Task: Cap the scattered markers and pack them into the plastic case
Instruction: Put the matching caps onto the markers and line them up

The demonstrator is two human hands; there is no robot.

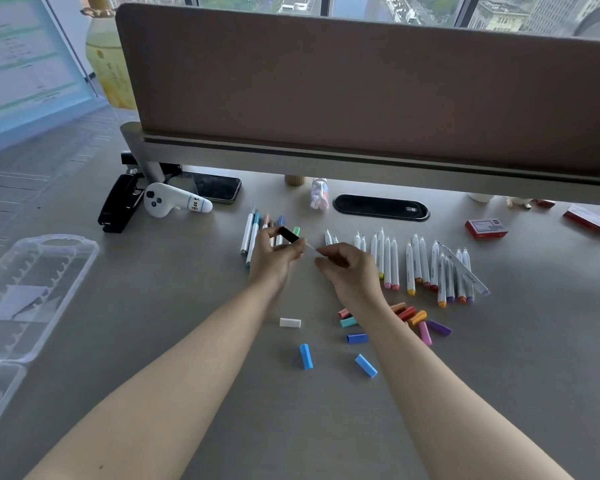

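Left hand (pixel 274 252) is pinching a black cap (pixel 288 234); right hand (pixel 347 268) is gripping a white marker (pixel 310 246), its tip toward the cap. Loose caps (pixel 409 315) are lying nearer than the grip, uncapped markers (pixel 426 268) to its right, the case (pixel 32 292) far left on the tabletop (pixel 187 341).

The left hand (pixel 274 252) pinches a black cap (pixel 288 234). On the grey desk (pixel 187 341) lie 1 white cap (pixel 290 322), 3 blue caps (pixel 306 356), a purple cap (pixel 439 328) and white-barrelled markers (pixel 418 263). The small box (pixel 486 228) is red.
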